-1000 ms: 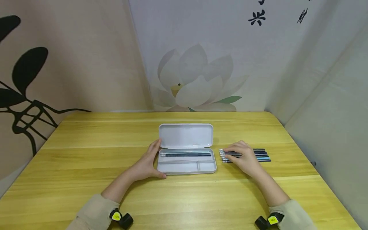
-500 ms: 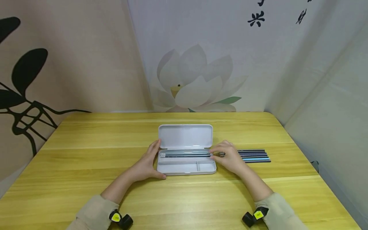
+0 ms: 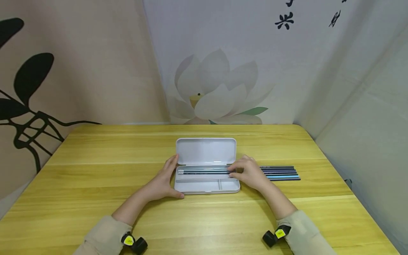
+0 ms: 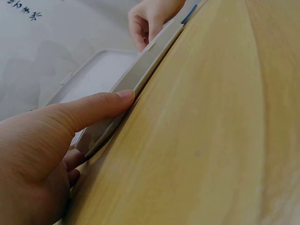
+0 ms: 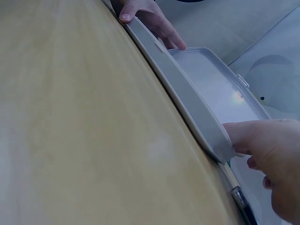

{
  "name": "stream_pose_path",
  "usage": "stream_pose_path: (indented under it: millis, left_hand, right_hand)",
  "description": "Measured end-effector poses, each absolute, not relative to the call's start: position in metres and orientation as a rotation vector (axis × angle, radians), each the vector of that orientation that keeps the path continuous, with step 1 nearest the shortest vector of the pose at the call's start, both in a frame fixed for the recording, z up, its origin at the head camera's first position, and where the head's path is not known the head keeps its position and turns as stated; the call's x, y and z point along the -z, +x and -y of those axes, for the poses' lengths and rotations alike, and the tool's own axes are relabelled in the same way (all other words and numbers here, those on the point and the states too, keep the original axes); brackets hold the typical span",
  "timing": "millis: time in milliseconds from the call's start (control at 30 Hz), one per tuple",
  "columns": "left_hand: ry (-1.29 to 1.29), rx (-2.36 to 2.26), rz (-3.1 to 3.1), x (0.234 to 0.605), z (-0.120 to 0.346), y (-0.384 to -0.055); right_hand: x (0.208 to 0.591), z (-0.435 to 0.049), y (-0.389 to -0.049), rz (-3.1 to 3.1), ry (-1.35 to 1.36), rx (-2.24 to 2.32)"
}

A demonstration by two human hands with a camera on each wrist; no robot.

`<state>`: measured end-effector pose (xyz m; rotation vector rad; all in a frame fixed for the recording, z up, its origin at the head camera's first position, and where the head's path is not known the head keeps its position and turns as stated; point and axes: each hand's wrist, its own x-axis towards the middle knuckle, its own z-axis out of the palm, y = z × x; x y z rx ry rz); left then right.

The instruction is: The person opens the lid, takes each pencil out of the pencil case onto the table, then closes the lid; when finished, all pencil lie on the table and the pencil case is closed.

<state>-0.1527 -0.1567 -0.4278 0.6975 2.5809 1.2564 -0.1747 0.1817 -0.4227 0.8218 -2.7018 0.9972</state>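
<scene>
Pencils [image 3: 204, 173] apparently being laid in the open case [image 3: 197, 185].
Head: right hand [image 3: 250, 174] bends over its right end, loose pencils [image 3: 282, 173] beside; next probably calls for releasing. Left wrist: left hand [image 4: 44, 143] grips the left end. Right wrist: whether fingers pinch anything, cannot tell.

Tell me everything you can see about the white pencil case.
The pencil case is white, round-cornered and plastic-looking. It sits flat on the table, its hinged lid open on the far side. A long rear compartment holds pencils; a divider splits the front into a long part and a short right-hand one. The left hand grips its left end, thumb on the front wall; the right hand is over its right end.
</scene>
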Motion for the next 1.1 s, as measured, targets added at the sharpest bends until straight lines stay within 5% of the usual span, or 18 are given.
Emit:
stream_pose_path:
  millis: [1100]
  left_hand:
    - [0.716, -1.277, -2.588, 0.432, 0.160, -0.154]
  right_hand:
    - [0.420, -0.180, -0.178, 2.691, 0.979, -0.919]
